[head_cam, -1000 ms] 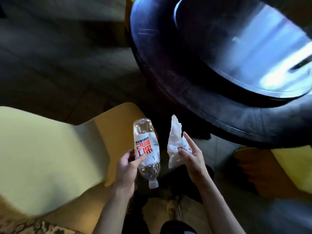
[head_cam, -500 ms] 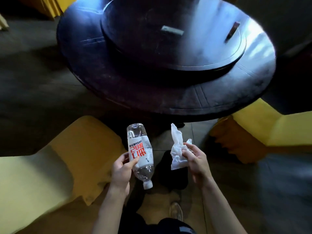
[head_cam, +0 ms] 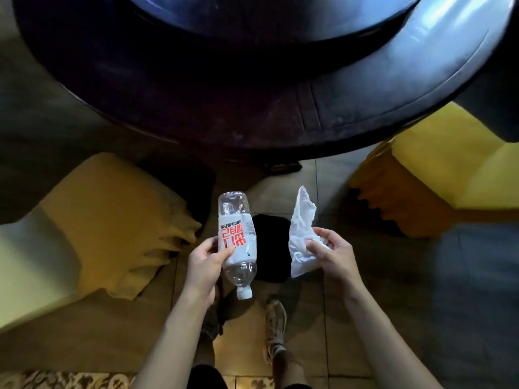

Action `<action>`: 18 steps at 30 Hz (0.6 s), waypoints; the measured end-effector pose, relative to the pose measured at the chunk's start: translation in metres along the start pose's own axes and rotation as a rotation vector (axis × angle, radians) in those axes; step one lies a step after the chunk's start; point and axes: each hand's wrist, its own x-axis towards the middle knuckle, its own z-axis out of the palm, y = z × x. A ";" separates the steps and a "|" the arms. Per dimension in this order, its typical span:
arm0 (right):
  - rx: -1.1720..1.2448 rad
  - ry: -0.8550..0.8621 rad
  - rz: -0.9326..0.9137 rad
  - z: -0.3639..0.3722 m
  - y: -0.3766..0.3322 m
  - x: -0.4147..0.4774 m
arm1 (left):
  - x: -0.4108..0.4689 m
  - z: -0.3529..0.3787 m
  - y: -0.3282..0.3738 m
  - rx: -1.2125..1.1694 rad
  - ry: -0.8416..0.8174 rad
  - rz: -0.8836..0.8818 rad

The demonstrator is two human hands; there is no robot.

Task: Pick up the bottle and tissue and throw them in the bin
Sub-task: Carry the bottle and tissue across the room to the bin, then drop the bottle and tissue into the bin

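Observation:
My left hand [head_cam: 202,266] grips a clear plastic bottle [head_cam: 236,242] with a white and red label, held with its white cap pointing down toward me. In my right hand [head_cam: 331,255] is a crumpled white tissue [head_cam: 302,233], pinched between thumb and fingers, its loose end sticking up. Both are held side by side over the floor. Below and between them sits a dark round bin [head_cam: 271,248], partly hidden by the bottle and tissue.
A large dark round table [head_cam: 252,108] fills the top of the view. Yellow-covered chairs stand at the left [head_cam: 98,220] and right [head_cam: 438,169]. My shoe [head_cam: 276,324] rests on the tiled floor below the bin.
The view has swung down and closer to the table. The dark bin now shows between the bottle and tissue. Both hands keep the same hold.

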 end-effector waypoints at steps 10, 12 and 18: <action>-0.016 0.034 0.132 0.022 0.126 0.094 | 0.113 0.036 -0.082 0.156 0.010 -0.145; -0.047 0.047 0.135 0.031 0.154 0.117 | 0.146 0.044 -0.105 0.215 -0.024 -0.158; -0.119 0.085 0.169 0.051 0.229 0.167 | 0.239 0.080 -0.176 0.382 -0.036 -0.082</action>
